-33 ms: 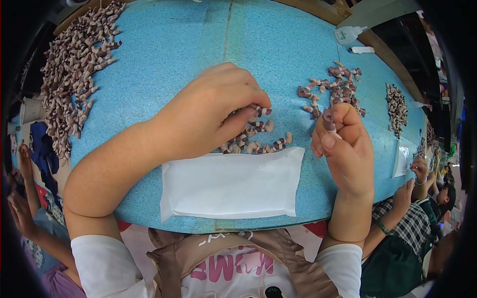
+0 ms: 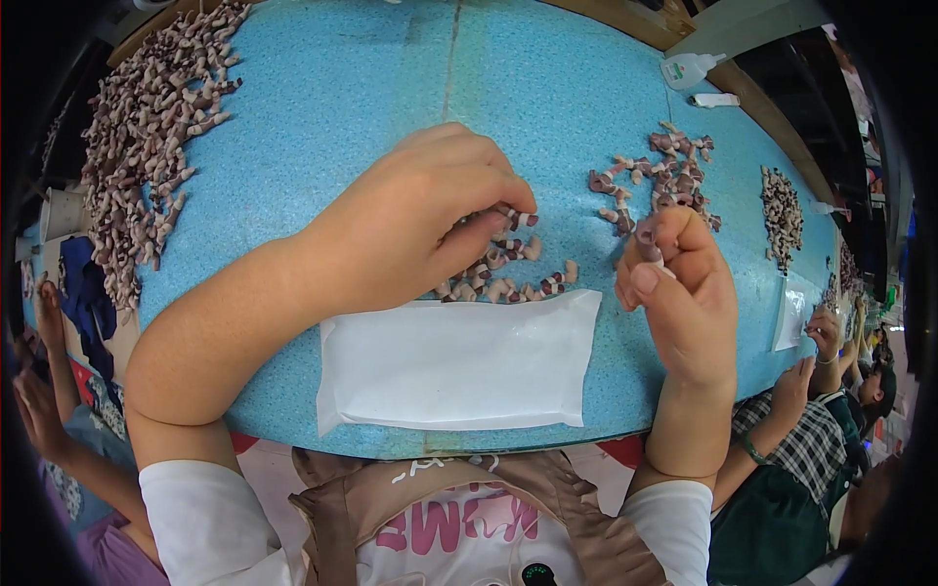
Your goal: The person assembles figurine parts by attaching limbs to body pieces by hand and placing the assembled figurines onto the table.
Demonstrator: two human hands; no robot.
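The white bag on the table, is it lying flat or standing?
Flat: the white bag lies spread on the blue table.

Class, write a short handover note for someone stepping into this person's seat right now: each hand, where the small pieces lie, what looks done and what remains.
Left hand: palm down on the small pile of pieces just beyond the white pouch, fingers curled among them.
Right hand: raised above the blue table, one small piece pinched at the fingertips.
Other pieces: a cluster ahead of the right hand, a large heap at far left, a smaller heap at far right.
Done: cannot tell; nothing lies on the pouch.
Left: the piles look unsorted and the pouch lies flat.
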